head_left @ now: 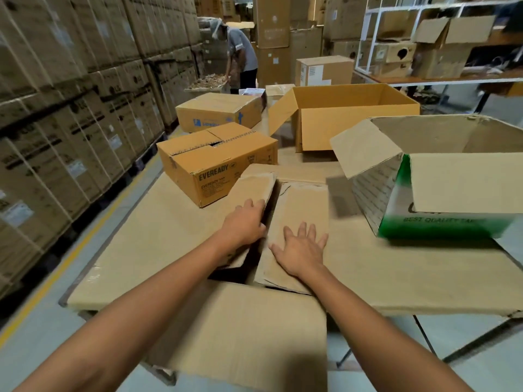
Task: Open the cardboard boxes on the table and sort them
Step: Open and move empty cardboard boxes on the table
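Roughly halfway, I judge: the green box (424,199) and yellow box (342,123) toward the table's (141,244) right edge stand open, the lettered box (215,168) at its left looks shut, and at the near edge the left hand (243,226) grips one flap (254,188) of the half-open box (302,200), the right hand (300,251) lying flat on it.

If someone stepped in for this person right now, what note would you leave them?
Left hand grips the left flap of the near box; right hand lies flat on its right flap.
Done: the green-printed box and the big plain box stand open.
Left: finish opening the near box; the Eveready box and the blue-printed box behind it look closed; then sort.
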`<action>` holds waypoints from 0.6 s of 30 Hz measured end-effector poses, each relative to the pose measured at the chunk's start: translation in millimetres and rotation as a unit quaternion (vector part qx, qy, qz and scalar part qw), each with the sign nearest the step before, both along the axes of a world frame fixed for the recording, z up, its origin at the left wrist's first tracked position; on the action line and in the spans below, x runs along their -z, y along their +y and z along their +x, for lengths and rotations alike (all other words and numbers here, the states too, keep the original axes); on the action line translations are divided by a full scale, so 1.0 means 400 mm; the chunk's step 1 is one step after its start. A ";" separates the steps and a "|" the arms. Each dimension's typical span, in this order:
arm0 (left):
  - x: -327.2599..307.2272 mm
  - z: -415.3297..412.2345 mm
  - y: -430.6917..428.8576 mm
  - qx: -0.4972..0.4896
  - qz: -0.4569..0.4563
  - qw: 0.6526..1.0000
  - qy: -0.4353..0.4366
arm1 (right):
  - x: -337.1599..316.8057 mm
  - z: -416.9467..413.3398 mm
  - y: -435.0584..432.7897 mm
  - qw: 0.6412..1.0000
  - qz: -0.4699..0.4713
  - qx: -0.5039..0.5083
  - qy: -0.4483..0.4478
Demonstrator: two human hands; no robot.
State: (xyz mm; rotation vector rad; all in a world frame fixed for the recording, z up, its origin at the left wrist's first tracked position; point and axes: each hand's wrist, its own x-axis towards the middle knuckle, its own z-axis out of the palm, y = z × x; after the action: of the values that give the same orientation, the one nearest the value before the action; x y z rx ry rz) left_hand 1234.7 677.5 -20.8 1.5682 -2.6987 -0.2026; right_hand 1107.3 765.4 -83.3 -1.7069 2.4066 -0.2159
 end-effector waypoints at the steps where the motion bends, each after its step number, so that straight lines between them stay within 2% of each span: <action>1: -0.027 -0.001 -0.001 0.007 -0.007 1.000 -0.008 | 0.001 0.000 0.002 1.000 0.001 -0.001 0.001; 6: -0.170 0.044 -0.023 0.022 -0.115 0.977 -0.176 | 0.000 0.000 0.012 1.000 0.001 -0.002 0.012; 8: -0.201 0.089 -0.062 0.002 -0.135 0.966 -0.219 | -0.002 0.001 0.013 1.000 0.000 -0.003 0.015; 11: -0.204 0.185 -0.130 -0.090 -0.110 0.968 -0.207 | -0.004 0.002 0.012 1.000 -0.002 -0.001 0.012; 14: -0.144 0.296 -0.179 -0.093 -0.133 0.967 -0.198 | -0.005 0.006 0.013 1.000 -0.001 0.004 0.011; 16: -0.087 0.367 -0.206 -0.099 -0.146 0.974 -0.144 | -0.006 0.009 0.016 1.000 -0.003 0.013 0.012; 18: -0.022 0.425 -0.220 -0.132 -0.110 0.980 -0.096 | -0.010 0.008 0.018 0.999 -0.006 0.037 0.009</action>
State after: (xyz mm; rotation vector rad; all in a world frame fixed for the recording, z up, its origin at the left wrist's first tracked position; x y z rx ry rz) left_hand 1404.8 589.5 -11.9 1.9337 -2.4945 0.2564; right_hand 1110.6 772.7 -79.2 -1.6337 2.4895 -0.2267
